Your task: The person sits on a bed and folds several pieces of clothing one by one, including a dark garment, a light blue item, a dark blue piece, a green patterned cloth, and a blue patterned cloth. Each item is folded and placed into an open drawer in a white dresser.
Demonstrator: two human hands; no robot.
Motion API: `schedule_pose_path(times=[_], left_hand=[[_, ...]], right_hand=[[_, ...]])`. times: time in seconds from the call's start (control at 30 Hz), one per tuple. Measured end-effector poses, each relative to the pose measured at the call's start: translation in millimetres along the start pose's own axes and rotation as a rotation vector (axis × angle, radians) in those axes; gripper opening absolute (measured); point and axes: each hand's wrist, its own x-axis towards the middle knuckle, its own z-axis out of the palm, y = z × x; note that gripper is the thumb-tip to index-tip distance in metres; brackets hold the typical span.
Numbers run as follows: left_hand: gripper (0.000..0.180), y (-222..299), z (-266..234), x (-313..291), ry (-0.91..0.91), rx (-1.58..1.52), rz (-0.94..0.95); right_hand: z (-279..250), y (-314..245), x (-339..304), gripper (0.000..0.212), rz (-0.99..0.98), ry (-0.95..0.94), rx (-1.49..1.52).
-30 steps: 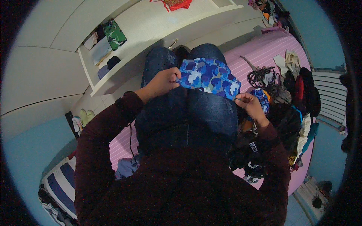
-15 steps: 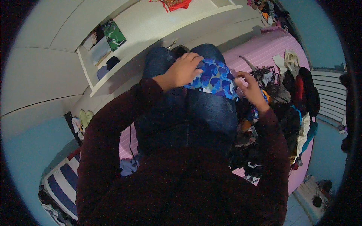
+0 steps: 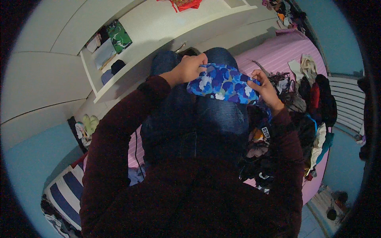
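Observation:
Across my thighs lies a blue patterned piece of cloth (image 3: pixel 224 83), blotched in dark blue, light blue and white. It looks like a folded garment; its exact kind I cannot tell. My left hand (image 3: pixel 191 68) pinches its upper left corner. At the right end, my right hand (image 3: pixel 262 88) grips the edge between thumb and fingers. The cloth is stretched fairly flat between both hands, over my blue jeans (image 3: pixel 220 119).
Ahead is an open white drawer (image 3: pixel 158 35) with folded clothes, a green patterned piece (image 3: pixel 119 36) and a red item (image 3: pixel 185 4). To my right, a heap of mixed clothes (image 3: pixel 295 99) covers the pink bed (image 3: pixel 254 59). A striped cushion-like thing (image 3: pixel 65 194) is at lower left.
My left hand has lifted off the top of the cloth and pinched its upper left corner. My right hand has closed on the right end, and the cloth is spread wider.

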Motion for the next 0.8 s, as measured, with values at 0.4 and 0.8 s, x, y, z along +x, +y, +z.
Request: schedule_pose_path(times=[0.4, 0.8], left_hand=[[0.067, 33.6, 3.4, -45.5, -0.183, 0.574, 0.397], [0.043, -6.2, -25.6, -18.2, -0.123, -0.145, 0.189]], right_hand=[[31.8, -25.6, -43.8, 0.055, -0.399, -0.199, -0.789], [-1.3, -27.2, 6.2, 0.022, -0.075, 0.015, -0.203]])
